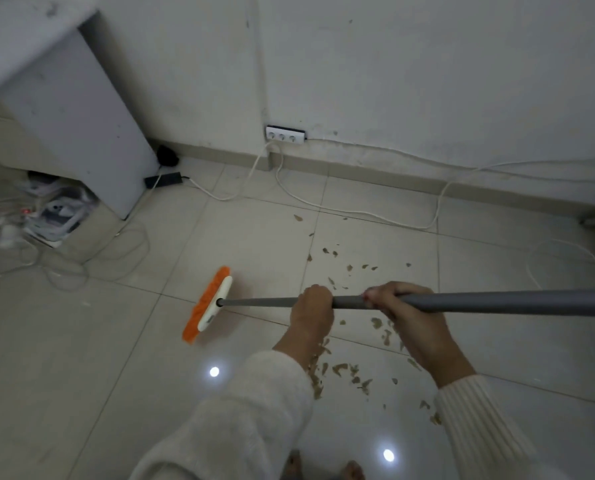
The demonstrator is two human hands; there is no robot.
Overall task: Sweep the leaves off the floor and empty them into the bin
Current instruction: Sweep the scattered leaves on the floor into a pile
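Both hands (pixel 358 306) grip the broom (pixel 208 304); leaves (pixel 344 370) lie beneath them.

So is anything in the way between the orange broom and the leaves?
Nothing visible. The broom head is out to the left, and only bare tile lies between it and the scattered leaves. The white cable runs farther back, near the wall.

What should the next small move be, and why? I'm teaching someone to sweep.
Probably draw the broom head back to the right, towards the leaves. Both the left hand and right hand grip the grey handle, but the orange bristles sit on bare tile left of the scattered leaves, which aren't gathered yet.
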